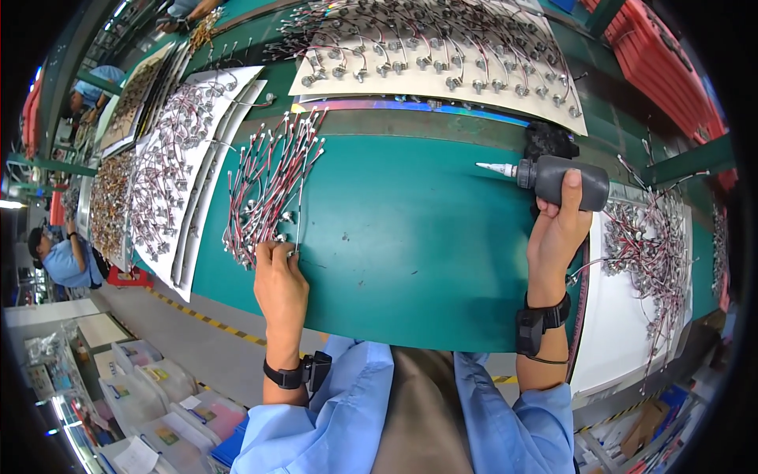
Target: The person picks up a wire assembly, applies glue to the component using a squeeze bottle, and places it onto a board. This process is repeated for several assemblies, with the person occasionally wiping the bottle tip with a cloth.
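Note:
On the green work mat (395, 261), a bundle of red, white and black wires (272, 170) lies left of centre, with white connectors at its far ends and small metal parts at its near ends. My left hand (279, 288) is at the near end of this bundle. Its fingers are pinched around a small wired metal part (293, 248), mostly hidden by the fingertips. Raised over the mat's right side, my right hand (559, 229) grips a dark grey squeeze bottle (575, 183). The bottle lies sideways, its white tapered nozzle (497, 168) pointing left.
Beyond the mat, a pale board (442, 91) carries rows of wired metal parts. White sheets (189, 229) with more parts lie at left, and a white board (624, 324) with a tangled pile sits at right. Red bins (659, 63) stand far right. Co-workers (67, 257) are at left.

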The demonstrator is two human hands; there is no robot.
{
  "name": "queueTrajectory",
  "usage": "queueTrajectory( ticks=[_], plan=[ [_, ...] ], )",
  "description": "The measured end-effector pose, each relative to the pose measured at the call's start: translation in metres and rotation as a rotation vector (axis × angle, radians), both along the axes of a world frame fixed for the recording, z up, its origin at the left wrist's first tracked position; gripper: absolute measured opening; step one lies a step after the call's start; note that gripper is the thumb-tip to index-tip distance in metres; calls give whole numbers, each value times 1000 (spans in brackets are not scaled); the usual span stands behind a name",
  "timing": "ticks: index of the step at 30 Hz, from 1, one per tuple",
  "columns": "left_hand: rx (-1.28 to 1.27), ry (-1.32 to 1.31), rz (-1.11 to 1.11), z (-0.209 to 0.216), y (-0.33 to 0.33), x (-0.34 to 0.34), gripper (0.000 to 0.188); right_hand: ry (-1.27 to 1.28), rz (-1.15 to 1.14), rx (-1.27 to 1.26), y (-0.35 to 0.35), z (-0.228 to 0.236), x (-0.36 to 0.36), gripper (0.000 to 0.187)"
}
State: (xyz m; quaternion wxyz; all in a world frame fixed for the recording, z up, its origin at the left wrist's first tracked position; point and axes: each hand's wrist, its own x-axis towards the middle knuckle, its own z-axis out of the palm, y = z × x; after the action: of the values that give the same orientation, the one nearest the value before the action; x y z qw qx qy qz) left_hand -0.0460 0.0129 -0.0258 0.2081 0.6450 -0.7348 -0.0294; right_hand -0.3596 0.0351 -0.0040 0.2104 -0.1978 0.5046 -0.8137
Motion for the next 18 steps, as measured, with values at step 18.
queueTrajectory(
  ticks=[18],
  plan=[
    [533, 1364, -365, 19, -38, -121, 17, 53, 137, -169, 12, -1, 12, 53]
  ],
)
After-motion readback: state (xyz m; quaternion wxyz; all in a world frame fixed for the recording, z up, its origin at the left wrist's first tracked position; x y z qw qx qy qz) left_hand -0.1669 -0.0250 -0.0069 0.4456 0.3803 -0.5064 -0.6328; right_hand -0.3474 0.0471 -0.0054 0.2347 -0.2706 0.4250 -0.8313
